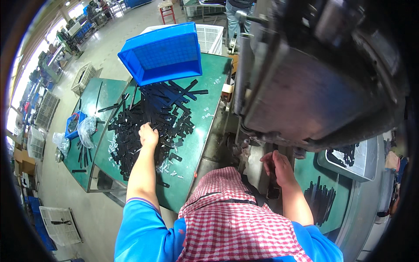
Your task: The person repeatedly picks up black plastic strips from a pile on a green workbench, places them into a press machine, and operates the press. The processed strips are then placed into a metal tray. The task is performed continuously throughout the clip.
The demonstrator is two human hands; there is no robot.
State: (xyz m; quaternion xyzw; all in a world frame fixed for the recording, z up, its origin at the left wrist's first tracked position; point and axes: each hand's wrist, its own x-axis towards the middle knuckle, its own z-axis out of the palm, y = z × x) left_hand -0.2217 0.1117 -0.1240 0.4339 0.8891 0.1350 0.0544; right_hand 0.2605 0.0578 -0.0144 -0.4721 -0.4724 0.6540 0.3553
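My left hand (149, 135) is over a heap of black flat strips (131, 144) on the green table, its fingers curled down against them. Whether a strip is in its grip is hidden. On the right, my right hand (280, 168) is beside the lower part of a large dark machine (279, 96). Its fingers are partly bent and apart, and I see nothing held in them. Small clear and silvery bits (168, 168) lie around the strips. A blue crate (166, 52) stands tipped on its side at the heap's far end, its opening toward me.
At right, a grey tray (369, 170) holds black parts, and a row of black strips (320, 198) lies near it. A second green table (102, 98) at left carries plastic bags (87, 130) and a small blue bin (72, 132). Another person (238, 17) stands beyond the machine.
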